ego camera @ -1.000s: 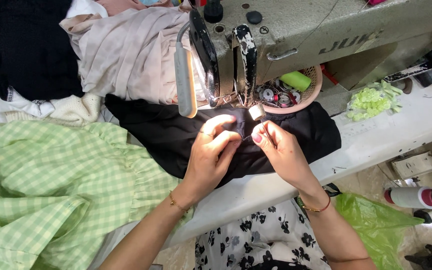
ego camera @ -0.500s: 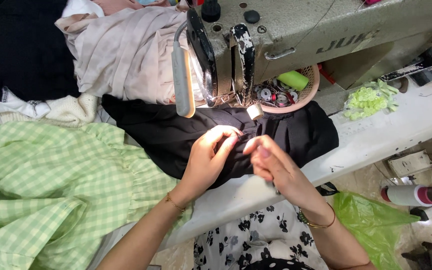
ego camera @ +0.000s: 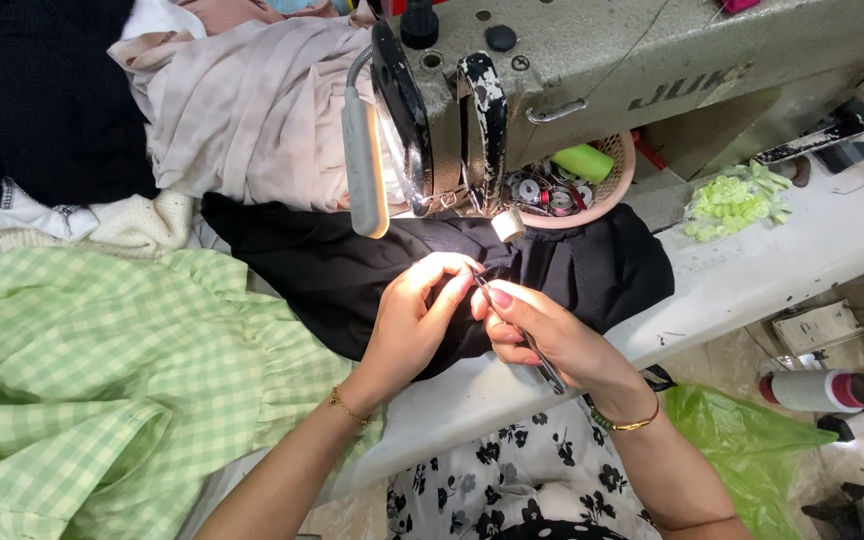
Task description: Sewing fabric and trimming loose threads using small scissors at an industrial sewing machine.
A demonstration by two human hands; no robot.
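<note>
A black garment (ego camera: 352, 275) lies on the white table under the head of a grey-green sewing machine (ego camera: 592, 70). My left hand (ego camera: 412, 320) pinches a fold of the black fabric just in front of the needle area. Right beside it, my right hand (ego camera: 542, 335) grips a thin metal tool (ego camera: 527, 340), its tip at the pinched fold and its other end sticking out past my palm. The fingertips of both hands almost touch.
Green checked cloth (ego camera: 82, 380) covers the table's left. Beige (ego camera: 242, 110), black and white garments are piled at the back left. A pink basket (ego camera: 592, 190) of bobbins sits behind the machine, a bag of green buttons (ego camera: 732, 200) to the right, a thread cone (ego camera: 812, 390) on the floor.
Both hands have drawn back from the needle toward me with the black fabric, and the thin metal tool now shows clearly in my right hand.
</note>
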